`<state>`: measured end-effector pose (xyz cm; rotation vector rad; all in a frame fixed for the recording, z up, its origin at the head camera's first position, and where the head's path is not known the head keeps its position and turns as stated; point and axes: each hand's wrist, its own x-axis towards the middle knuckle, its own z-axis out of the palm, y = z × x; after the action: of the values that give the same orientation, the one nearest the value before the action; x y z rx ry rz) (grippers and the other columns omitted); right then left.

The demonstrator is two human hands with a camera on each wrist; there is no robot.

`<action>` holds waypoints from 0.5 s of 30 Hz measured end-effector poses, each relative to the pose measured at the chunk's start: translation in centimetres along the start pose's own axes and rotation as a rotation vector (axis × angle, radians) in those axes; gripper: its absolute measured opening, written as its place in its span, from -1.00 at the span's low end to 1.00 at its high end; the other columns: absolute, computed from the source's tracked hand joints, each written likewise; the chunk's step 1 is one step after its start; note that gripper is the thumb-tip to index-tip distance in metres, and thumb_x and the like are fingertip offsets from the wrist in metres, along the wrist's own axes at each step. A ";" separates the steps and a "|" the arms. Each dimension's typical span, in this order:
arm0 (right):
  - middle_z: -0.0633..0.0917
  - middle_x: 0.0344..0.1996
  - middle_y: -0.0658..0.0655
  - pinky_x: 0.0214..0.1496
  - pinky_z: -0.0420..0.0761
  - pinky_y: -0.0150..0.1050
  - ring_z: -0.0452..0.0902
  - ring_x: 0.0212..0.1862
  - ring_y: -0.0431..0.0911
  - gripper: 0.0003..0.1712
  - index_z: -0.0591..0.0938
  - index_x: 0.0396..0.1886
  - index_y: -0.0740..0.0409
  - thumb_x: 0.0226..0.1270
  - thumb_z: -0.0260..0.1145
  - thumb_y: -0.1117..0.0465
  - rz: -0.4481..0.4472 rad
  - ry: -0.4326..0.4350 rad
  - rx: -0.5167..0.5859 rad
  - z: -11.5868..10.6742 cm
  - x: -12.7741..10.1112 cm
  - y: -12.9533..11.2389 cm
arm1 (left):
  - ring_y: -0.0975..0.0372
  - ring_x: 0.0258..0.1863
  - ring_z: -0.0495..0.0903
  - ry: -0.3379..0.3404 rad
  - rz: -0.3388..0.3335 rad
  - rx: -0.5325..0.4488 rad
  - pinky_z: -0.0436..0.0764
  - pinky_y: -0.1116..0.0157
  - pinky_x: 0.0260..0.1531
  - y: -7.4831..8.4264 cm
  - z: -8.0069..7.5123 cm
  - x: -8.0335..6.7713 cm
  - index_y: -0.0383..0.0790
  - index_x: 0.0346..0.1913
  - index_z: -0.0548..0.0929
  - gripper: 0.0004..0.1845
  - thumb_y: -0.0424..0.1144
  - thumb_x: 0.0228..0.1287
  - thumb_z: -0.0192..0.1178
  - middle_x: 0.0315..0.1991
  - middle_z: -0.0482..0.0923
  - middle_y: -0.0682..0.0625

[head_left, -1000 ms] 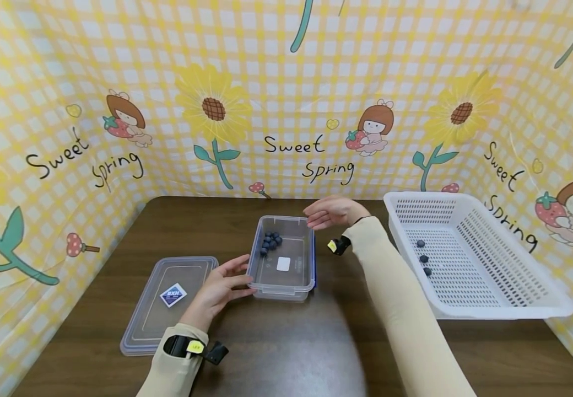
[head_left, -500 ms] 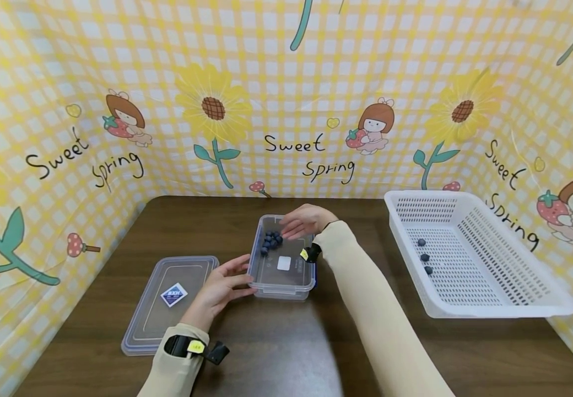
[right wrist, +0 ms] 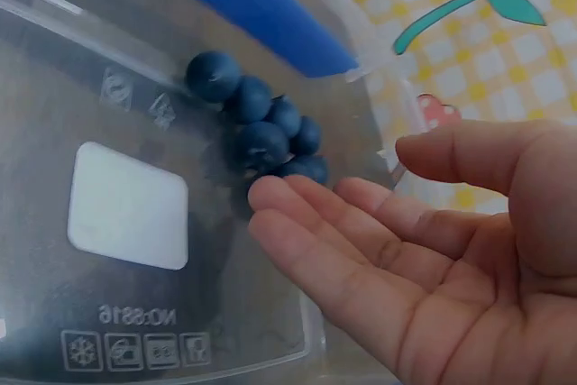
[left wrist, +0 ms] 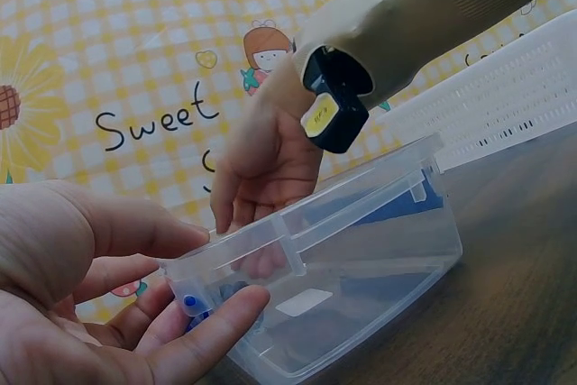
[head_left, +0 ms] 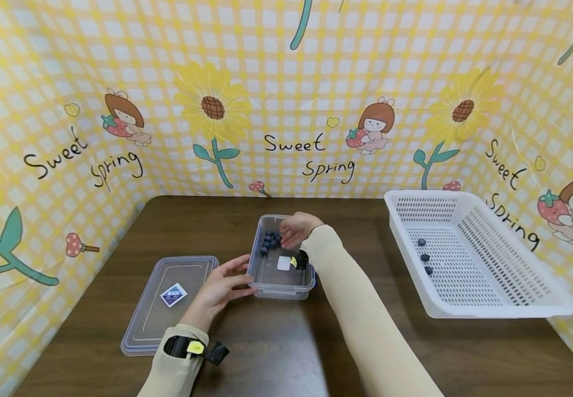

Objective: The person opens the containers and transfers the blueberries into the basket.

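Note:
A clear plastic food container (head_left: 280, 290) with blue side clips stands mid-table, a white label on its floor. Several blueberries (head_left: 269, 242) lie bunched toward its left side. My left hand (head_left: 221, 285) grips the container's near left corner; in the left wrist view one finger lies along the rim and another presses the near wall (left wrist: 379, 259). Over the container's far right part, my right hand (head_left: 300, 227) reaches in with palm turned up and fingers nearly straight, holding nothing. Its fingertips (right wrist: 279, 227) come right up to the blueberries in the right wrist view.
A translucent lid (head_left: 189, 320) with a blue diamond sticker lies on the table to the left. On the right, a white slotted basket (head_left: 504, 311) holds 3 blueberries (head_left: 424, 257). A yellow checked cloth (head_left: 296, 99) surrounds the table.
My right hand has moved left and down, from beside the container's far right edge to inside it near the blueberries. The left hand stays at the corner.

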<state>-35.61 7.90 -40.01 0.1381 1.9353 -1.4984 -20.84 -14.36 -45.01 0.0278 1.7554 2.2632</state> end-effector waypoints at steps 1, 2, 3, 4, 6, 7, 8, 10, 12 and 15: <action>0.61 -0.02 0.53 0.01 0.69 0.02 0.64 -0.03 0.27 -0.56 0.46 0.18 0.53 0.39 0.11 0.34 0.006 -0.016 -0.005 -0.2 0.8 0.3 | 0.13 -0.25 0.64 -0.002 0.001 -0.003 0.73 0.09 -0.17 0.0 0.0 0.0 -0.51 0.44 0.24 -0.33 -0.67 0.24 0.11 0.05 0.41 -0.22; 0.62 -0.04 0.52 -0.01 0.69 0.01 0.65 -0.05 0.27 -0.56 0.47 0.17 0.52 0.38 0.12 0.34 0.020 -0.015 -0.017 -0.2 1.2 0.4 | 0.13 -0.26 0.64 -0.002 0.002 -0.007 0.73 0.09 -0.18 0.1 0.0 -0.1 -0.52 0.44 0.24 -0.33 -0.67 0.24 0.11 0.04 0.42 -0.21; 0.62 -0.06 0.52 -0.01 0.70 0.00 0.65 -0.06 0.27 -0.56 0.48 0.16 0.52 0.37 0.13 0.33 0.033 -0.010 -0.025 -0.2 1.5 0.4 | 0.14 -0.28 0.65 -0.005 0.003 -0.008 0.73 0.10 -0.18 0.1 0.0 -0.1 -0.52 0.44 0.23 -0.33 -0.67 0.25 0.11 0.03 0.42 -0.21; 0.62 -0.06 0.52 -0.01 0.69 0.00 0.65 -0.06 0.27 -0.56 0.48 0.16 0.51 0.37 0.14 0.33 0.044 0.001 -0.034 0.0 1.7 0.5 | 0.15 -0.29 0.65 -0.008 0.004 -0.008 0.73 0.11 -0.19 0.2 0.0 -0.1 -0.52 0.44 0.23 -0.33 -0.67 0.25 0.11 0.03 0.43 -0.21; 0.61 -0.02 0.53 0.05 0.67 -0.01 0.63 -0.01 0.28 -0.54 0.46 0.20 0.50 0.38 0.13 0.32 0.061 0.025 -0.038 0.3 1.9 0.7 | 0.15 -0.30 0.66 -0.011 0.005 -0.008 0.73 0.11 -0.19 0.2 0.0 -0.2 -0.52 0.44 0.23 -0.33 -0.66 0.25 0.11 0.03 0.43 -0.20; 0.60 0.00 0.53 0.08 0.66 0.00 0.62 0.02 0.29 -0.53 0.44 0.22 0.49 0.39 0.11 0.32 0.063 0.039 -0.043 0.4 2.1 0.9 | 0.15 -0.29 0.66 -0.012 0.005 -0.007 0.73 0.10 -0.18 0.3 0.1 -0.2 -0.52 0.44 0.23 -0.33 -0.66 0.25 0.12 0.03 0.43 -0.20; 0.60 0.04 0.51 0.13 0.63 0.01 0.60 0.06 0.28 -0.52 0.42 0.27 0.46 0.43 0.09 0.30 0.075 0.075 -0.041 0.6 2.7 1.2 | 0.15 -0.29 0.66 -0.013 0.005 -0.006 0.73 0.10 -0.18 0.3 0.1 -0.2 -0.51 0.44 0.24 -0.33 -0.65 0.26 0.12 0.03 0.44 -0.20; 0.59 0.05 0.51 0.10 0.65 0.00 0.61 0.04 0.27 -0.49 0.38 0.31 0.44 0.44 0.08 0.27 0.077 0.094 -0.024 0.4 4.7 2.1 | 0.15 -0.28 0.66 -0.018 0.003 0.001 0.73 0.09 -0.17 0.3 0.1 -0.2 -0.50 0.44 0.24 -0.33 -0.64 0.26 0.13 0.04 0.43 -0.20; 0.58 0.04 0.53 0.00 0.69 -0.01 0.63 -0.03 0.28 -0.43 0.35 0.33 0.46 0.43 0.11 0.23 0.075 0.083 0.014 -0.4 7.8 3.4 | 0.15 -0.28 0.66 -0.017 0.002 0.003 0.73 0.09 -0.17 0.3 0.0 -0.3 -0.50 0.44 0.24 -0.33 -0.64 0.27 0.13 0.05 0.42 -0.21; 0.59 -0.03 0.52 -0.18 0.73 -0.05 0.66 -0.16 0.25 -0.35 0.35 0.32 0.48 0.35 0.23 0.18 0.060 0.045 0.069 -1.9 11.9 5.3 | 0.16 -0.30 0.67 -0.012 -0.002 0.005 0.73 0.09 -0.18 0.2 0.2 -0.1 -0.50 0.44 0.24 -0.34 -0.64 0.27 0.13 0.05 0.42 -0.23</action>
<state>-43.11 7.65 -50.86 0.2601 1.8979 -1.5354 -20.70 -14.26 -44.78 0.0402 1.7541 2.2532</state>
